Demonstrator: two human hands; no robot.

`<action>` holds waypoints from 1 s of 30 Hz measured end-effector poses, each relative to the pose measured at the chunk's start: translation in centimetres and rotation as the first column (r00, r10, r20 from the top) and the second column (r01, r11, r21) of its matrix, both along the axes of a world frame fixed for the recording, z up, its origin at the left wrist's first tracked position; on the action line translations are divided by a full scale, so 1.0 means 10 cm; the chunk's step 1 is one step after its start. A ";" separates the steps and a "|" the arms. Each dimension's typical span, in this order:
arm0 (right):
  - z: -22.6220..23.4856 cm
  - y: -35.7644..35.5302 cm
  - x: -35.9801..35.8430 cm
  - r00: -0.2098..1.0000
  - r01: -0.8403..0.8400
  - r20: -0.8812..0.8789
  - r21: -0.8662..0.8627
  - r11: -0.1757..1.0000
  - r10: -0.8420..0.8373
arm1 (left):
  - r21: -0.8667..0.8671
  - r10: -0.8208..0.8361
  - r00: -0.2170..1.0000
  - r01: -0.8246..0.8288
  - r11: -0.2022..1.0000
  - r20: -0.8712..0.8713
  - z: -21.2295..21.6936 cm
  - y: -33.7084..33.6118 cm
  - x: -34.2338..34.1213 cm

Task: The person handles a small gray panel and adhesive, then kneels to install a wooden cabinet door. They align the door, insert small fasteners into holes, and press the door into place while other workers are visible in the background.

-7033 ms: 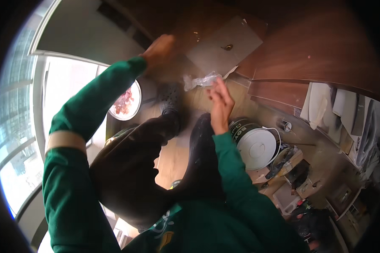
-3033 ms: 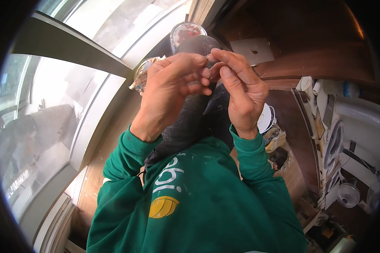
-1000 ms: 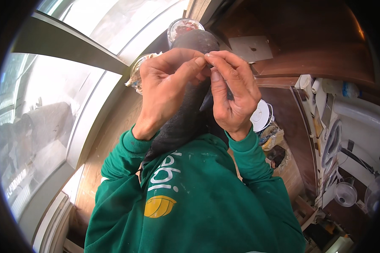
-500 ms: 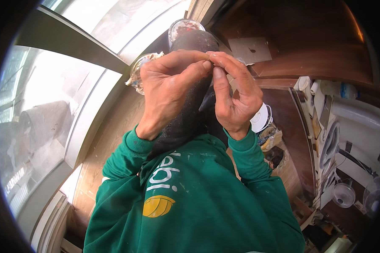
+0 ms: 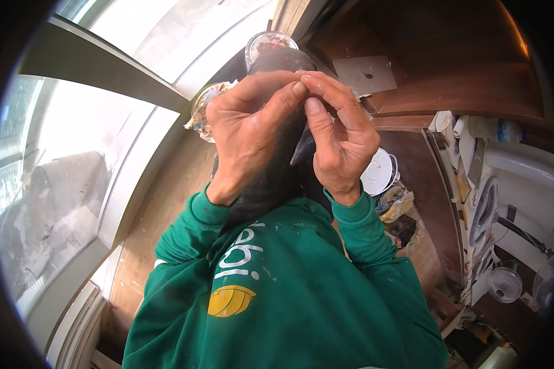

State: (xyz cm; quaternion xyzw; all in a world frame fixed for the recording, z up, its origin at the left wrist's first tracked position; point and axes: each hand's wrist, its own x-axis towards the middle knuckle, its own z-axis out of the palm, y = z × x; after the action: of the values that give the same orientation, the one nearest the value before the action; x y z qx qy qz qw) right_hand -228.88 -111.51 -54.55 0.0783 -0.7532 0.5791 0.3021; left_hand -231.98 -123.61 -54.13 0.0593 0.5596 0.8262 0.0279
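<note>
Both hands are raised close to the camera in front of my green sweatshirt (image 5: 277, 295). My left hand (image 5: 246, 135) and my right hand (image 5: 341, 141) meet at the fingertips, thumbs and forefingers pinched together. Whatever lies between the fingertips is too small or too hidden to see. Behind the hands is a dark, black shape (image 5: 271, 178), partly covered by them.
A glass bowl with red bits (image 5: 269, 43) and a second bowl with crumpled wrap (image 5: 204, 104) stand by the big window (image 5: 92, 154) at left. A grey square plate (image 5: 366, 74) lies on brown wood. A white round lid (image 5: 378, 172) and white appliances (image 5: 492, 203) are at right.
Seven seconds ago my arms were stretched out towards the grey plate. Since three seconds ago the hands have stayed joined near the camera, with only small finger shifts.
</note>
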 end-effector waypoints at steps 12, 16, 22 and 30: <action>0.03 0.07 0.02 0.997 -0.054 0.043 -0.080 0.995 0.058 | 0.135 -0.052 0.997 0.061 0.989 -0.065 -0.08 0.05 -0.03; 0.03 0.07 0.03 0.996 -0.060 0.062 -0.123 0.991 0.068 | 0.083 -0.064 0.995 0.071 0.994 -0.083 -0.14 0.03 -0.03; 0.04 0.07 0.05 0.989 -0.090 0.095 -0.241 0.966 0.116 | 0.123 -0.083 0.996 0.084 0.989 -0.015 -0.15 0.02 -0.05; -0.02 0.13 0.01 0.995 -0.058 0.072 -0.152 0.987 0.070 | 0.152 -0.123 0.992 0.123 0.981 -0.005 -0.18 0.11 -0.11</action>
State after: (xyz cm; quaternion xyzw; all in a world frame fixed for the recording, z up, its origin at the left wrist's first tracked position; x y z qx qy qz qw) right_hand -228.79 -110.22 -54.74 0.0570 -0.7158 0.6460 0.2590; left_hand -233.09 -122.54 -55.90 0.0939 0.4903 0.8632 0.0755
